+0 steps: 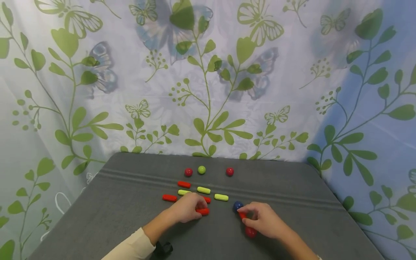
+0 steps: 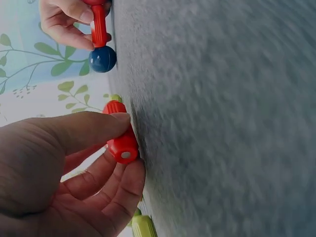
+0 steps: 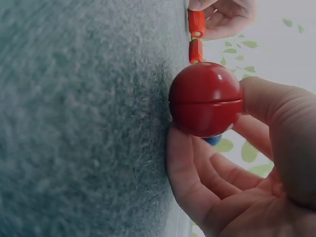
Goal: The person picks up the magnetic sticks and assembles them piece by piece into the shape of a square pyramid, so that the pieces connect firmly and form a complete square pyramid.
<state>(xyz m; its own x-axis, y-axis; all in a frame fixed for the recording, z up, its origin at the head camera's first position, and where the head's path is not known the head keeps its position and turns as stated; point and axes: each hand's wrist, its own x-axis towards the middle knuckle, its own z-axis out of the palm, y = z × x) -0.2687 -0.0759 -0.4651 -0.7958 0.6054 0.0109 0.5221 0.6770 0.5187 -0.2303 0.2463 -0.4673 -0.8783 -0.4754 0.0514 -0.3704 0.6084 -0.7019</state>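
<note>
My left hand (image 1: 186, 208) pinches a short red rod (image 1: 203, 211) between thumb and fingers, low over the grey surface. In the left wrist view, a small silvery disc shows in the end of this ribbed rod (image 2: 123, 147). To the right, my right hand (image 1: 262, 218) grips a joined piece: a red rod (image 1: 242, 215) with a blue ball (image 1: 238, 206) at its far end and a red ball (image 1: 250, 232) at its near end. The red ball (image 3: 206, 98) fills the middle of the right wrist view and hides most of the piece behind it.
Beyond my left hand lie yellow rods (image 1: 221, 197) and red rods (image 1: 169, 198), several in all. Farther back sit two red balls (image 1: 230, 171) and a lime-green ball (image 1: 202, 169). A black object (image 1: 163, 248) is by my left sleeve. A leaf-patterned curtain (image 1: 208, 90) hangs behind the table (image 1: 292, 187).
</note>
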